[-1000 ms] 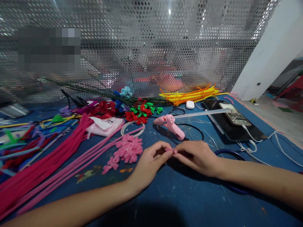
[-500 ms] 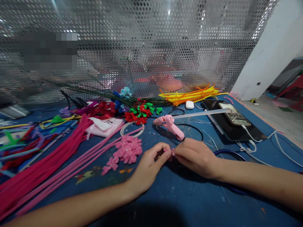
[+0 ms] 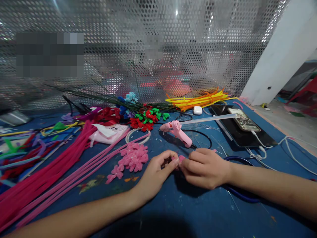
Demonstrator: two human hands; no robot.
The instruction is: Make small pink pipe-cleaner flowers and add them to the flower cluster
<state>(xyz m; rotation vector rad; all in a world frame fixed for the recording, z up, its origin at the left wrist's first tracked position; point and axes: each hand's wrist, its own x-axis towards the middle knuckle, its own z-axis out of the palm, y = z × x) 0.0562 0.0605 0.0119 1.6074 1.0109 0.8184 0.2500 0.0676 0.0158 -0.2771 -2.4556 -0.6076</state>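
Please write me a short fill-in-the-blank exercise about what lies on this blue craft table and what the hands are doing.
1. Both hands, the left hand and the right hand, pinch a small ____ piece between them.
2. The glue gun behind the hands is ____ in colour.
3. The phone lies on a dark ____.

Missing words: pink; pink; tablet

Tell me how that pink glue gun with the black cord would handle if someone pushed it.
The pink plastic glue gun lies on its side on the blue tabletop, so it would probably slide rather than roll. Its black cord loops beside it and would likely drag or snag. The long clear glue stick jutting from its back may swing and lever it round.
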